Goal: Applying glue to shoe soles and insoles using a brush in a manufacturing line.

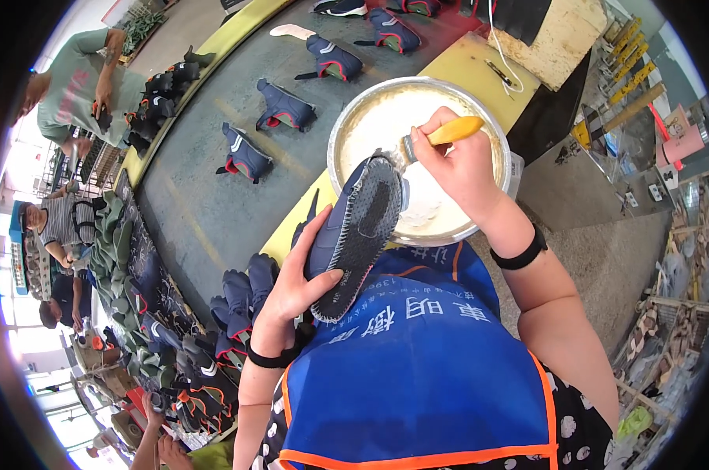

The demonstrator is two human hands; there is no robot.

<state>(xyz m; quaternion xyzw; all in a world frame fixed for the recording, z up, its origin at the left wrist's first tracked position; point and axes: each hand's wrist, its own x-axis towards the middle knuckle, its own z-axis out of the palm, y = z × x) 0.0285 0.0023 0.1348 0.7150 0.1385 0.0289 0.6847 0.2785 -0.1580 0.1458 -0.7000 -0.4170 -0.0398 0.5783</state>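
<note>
A navy shoe upper [364, 210] is tilted sole side up in my left hand [293, 274], with the thumb pressed on its dark, stitched bottom near the heel. My right hand [462, 166] is closed round the yellow handle of a brush [455, 131]. The brush's metal band sits by the toe end of the upper; its bristles are partly hidden there. Under the brush and right hand stands a round metal basin [346, 106] of creamy white paste [382, 117]. Whether the bristles touch the upper, I cannot tell.
Several navy uppers with red trim [285, 106] lie on the green conveyor belt [190, 196]. More uppers [241, 301] are heaped at my left. Across the belt a person in a green shirt [84, 86] handles dark shoes. A glass-sided metal box [605, 168] stands at the right.
</note>
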